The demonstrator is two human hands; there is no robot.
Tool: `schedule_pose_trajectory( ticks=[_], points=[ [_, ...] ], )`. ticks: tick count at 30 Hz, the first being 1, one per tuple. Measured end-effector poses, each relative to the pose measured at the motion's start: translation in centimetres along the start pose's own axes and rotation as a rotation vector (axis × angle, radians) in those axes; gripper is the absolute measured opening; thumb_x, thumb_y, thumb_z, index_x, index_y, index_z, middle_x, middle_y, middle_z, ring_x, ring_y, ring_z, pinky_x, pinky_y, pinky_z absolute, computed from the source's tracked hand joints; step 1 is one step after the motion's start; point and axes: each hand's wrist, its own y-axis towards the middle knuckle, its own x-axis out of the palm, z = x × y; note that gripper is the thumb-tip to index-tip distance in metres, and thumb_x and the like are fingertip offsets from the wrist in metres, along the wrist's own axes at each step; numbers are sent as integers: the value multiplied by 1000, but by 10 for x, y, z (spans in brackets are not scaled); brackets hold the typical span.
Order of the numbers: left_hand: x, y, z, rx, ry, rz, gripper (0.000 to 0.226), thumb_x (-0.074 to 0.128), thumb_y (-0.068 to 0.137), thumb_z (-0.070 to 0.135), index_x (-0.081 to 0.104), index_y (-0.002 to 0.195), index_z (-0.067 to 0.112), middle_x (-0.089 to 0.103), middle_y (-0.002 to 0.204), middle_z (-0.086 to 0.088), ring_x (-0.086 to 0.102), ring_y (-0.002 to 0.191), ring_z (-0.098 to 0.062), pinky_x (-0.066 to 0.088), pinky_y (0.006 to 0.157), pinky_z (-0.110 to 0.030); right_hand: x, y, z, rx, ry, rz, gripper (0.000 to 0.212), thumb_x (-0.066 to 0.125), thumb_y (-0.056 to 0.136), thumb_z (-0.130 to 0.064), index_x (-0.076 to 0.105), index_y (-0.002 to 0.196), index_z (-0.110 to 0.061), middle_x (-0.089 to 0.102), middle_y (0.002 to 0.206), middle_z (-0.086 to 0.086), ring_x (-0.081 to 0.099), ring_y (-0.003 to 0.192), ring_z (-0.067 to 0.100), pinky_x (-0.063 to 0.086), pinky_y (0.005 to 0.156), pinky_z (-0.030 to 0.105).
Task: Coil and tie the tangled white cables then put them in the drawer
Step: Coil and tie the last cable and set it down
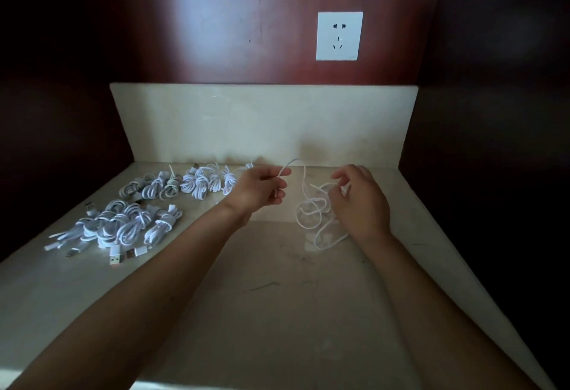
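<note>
Below the wall socket, a loose white cable lies tangled on the stone counter. The left hand pinches one strand of it and lifts it. The right hand is curled against the tangle, and I cannot tell if it grips. Far down-left of the socket lie the coiled cables.

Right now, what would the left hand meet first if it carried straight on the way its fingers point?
The left hand would probably meet loops of the loose white cable, then the right hand; depth is unclear.
</note>
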Motion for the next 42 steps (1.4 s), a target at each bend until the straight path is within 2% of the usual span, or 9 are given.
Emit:
schedule_pose_trajectory(
  ticks=[6,9,16,20,25,28,32,37,42],
  points=[
    [-9,-28,-1,-17,-78,19,28,37,94,-4,59,91,12,49,66,-1,46,48,-12,39,49,-24,24,-5,-42,-195,169,-92,42,51,85,-13,59,126,-20,59,122,-5,52,117,15,41,94,25],
    [-14,-30,-6,-32,-114,33,27,32,93,-1,55,85,12,44,62,-1,39,45,-13,32,47,-22,39,-1,-59,-125,203,-148,48,48,90,-5,51,137,-16,51,136,3,46,128,18,35,101,24],
    [-29,-32,-15,-85,-208,9,28,25,88,1,43,70,13,27,57,-2,27,41,-13,22,43,-19,75,-10,-62,45,218,-286,29,50,97,-17,52,126,-14,50,130,6,52,117,21,40,94,32],
    [-33,-31,-12,-104,-192,-5,26,26,87,5,42,68,14,27,54,-2,30,38,-15,25,42,-19,78,-11,-54,56,271,-345,5,48,98,-22,45,103,-23,70,91,-5,65,90,19,47,81,36],
    [-30,-34,-9,-169,-141,-77,34,29,95,26,45,67,13,40,50,-4,52,42,-22,39,41,-16,67,-13,-46,-38,318,-252,11,52,96,-16,47,94,-26,59,61,-2,57,53,4,43,61,30],
    [-29,-35,-12,-130,-151,-88,44,37,100,39,53,71,12,52,54,-7,65,56,-24,50,51,-19,58,-8,-40,-82,201,-215,7,57,93,-21,54,94,-28,52,59,-9,50,57,1,35,56,26],
    [-23,-38,-18,-81,-216,-109,40,38,104,31,56,77,8,53,51,-5,63,51,-21,53,52,-25,52,-11,-34,-107,132,-256,6,59,92,-24,58,96,-30,55,62,-9,51,60,1,35,57,28],
    [-22,-40,-23,-208,-298,-173,33,33,104,27,54,81,14,45,53,2,28,35,-7,20,35,-14,54,-14,-35,-89,123,-190,6,59,92,-27,59,93,-33,54,61,-9,51,59,3,32,55,28],
    [-20,-37,-24,-180,-327,-167,31,34,104,27,50,79,18,43,57,4,22,37,-5,16,34,-12,54,-18,-32,-121,115,-148,4,60,92,-29,59,93,-33,62,67,-6,59,63,10,47,60,33]
  ],
)
